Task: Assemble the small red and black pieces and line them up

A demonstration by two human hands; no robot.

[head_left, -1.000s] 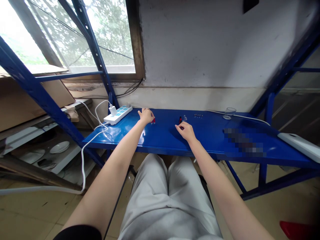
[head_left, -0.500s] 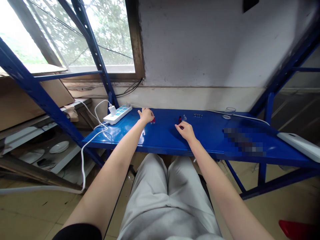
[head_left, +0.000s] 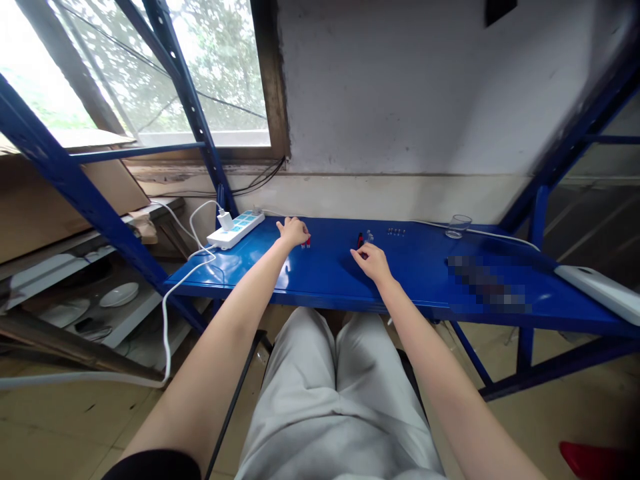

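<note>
My left hand point(head_left: 294, 231) is palm down over the back left of the blue table point(head_left: 325, 267). Its thumb side is bent closed at two small red pieces with silvery ends point(head_left: 306, 243), while a finger on the far side sticks out. Whether the fingertips grip or only touch a red piece is hidden. My right hand point(head_left: 373, 260) is closed in a pinch low over the table; what lies in its fingertips is too small to make out. Just behind it are a small black and red piece point(head_left: 360, 239) and some small clear pieces point(head_left: 369, 236).
Several tiny metallic pieces point(head_left: 397, 231) stand in a row behind my right hand. A clear glass point(head_left: 458, 227) is at the back right, near a blurred-out dark object point(head_left: 487, 283) and a white device point(head_left: 600, 290). A white power strip point(head_left: 236, 229) with cables occupies the left end.
Both hands stay almost where they were, with no visible change in what they touch. My left forearm has shifted very slightly.
</note>
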